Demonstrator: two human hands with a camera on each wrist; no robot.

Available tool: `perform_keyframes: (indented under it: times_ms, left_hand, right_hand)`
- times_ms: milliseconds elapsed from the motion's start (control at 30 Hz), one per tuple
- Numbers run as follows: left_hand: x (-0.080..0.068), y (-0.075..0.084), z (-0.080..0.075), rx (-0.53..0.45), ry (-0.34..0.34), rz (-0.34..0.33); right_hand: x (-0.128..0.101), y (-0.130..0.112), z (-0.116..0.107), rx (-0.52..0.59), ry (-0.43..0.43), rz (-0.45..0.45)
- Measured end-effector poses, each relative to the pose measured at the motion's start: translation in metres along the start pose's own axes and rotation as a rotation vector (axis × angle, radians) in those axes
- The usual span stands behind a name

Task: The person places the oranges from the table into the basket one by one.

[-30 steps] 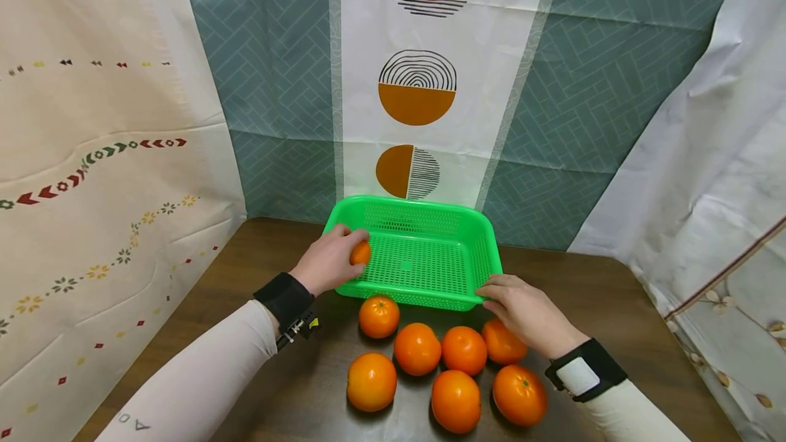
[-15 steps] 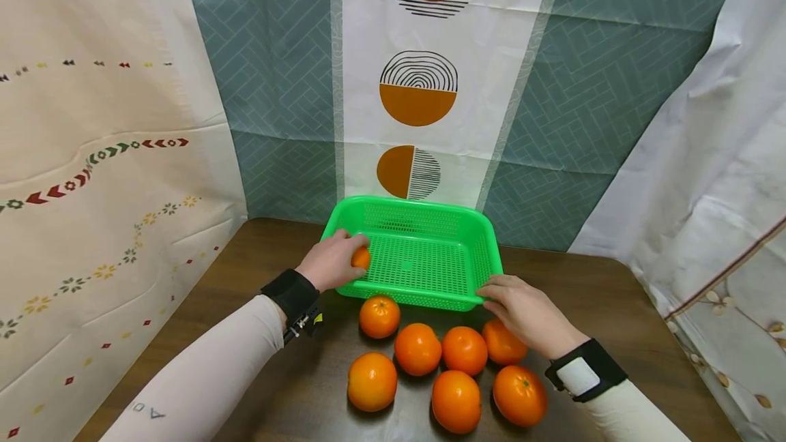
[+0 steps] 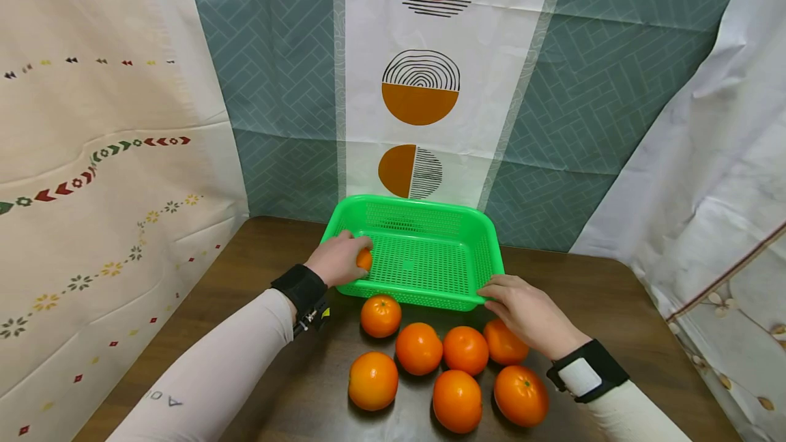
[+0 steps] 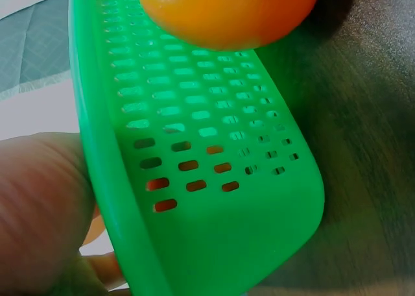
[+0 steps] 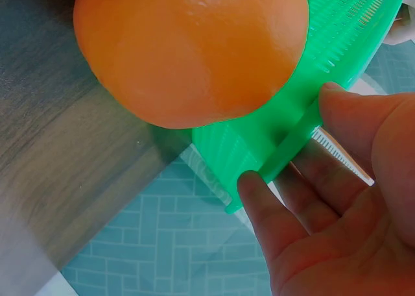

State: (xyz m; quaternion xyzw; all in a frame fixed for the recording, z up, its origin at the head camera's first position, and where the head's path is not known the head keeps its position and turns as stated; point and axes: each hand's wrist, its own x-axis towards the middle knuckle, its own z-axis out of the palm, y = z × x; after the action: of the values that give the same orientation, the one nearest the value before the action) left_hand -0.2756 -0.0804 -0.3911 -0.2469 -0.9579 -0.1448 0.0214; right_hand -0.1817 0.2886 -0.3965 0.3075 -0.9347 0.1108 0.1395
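Note:
My left hand (image 3: 340, 259) reaches over the left end of a green plastic basket (image 3: 408, 297) and holds an orange (image 3: 365, 260) low inside it. Much of that orange is hidden behind the fingers. In the left wrist view, part of the left hand (image 4: 42, 211) shows beside the basket's rim (image 4: 97, 140). At the front right corner, my right hand (image 3: 528, 309) grips the basket's rim. The right wrist view shows the right hand's (image 5: 350, 198) thumb and fingers around the green edge (image 5: 292, 140), with a large orange (image 5: 194, 56) close in front of it.
Several oranges lie on the dark wooden table (image 3: 288, 387) in front of the basket, the nearest orange (image 3: 381, 316) close to its front wall. Another orange (image 3: 505, 342) sits partly under the right hand. A patterned curtain (image 3: 282, 87) hangs behind the table.
The left wrist and forearm have shifted slightly to the right, while the left hand stays on the orange in the basket. The right hand and the loose oranges have not visibly moved.

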Motion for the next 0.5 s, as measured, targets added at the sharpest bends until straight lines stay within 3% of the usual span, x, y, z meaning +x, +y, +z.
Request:
perform_keyframes:
  times_ms: [500]
  left_hand:
    - [0.012, -0.005, 0.004, 0.022, -0.108, -0.020]
  right_hand:
    - [0.002, 0.002, -0.002, 0.009, -0.038, 0.033]
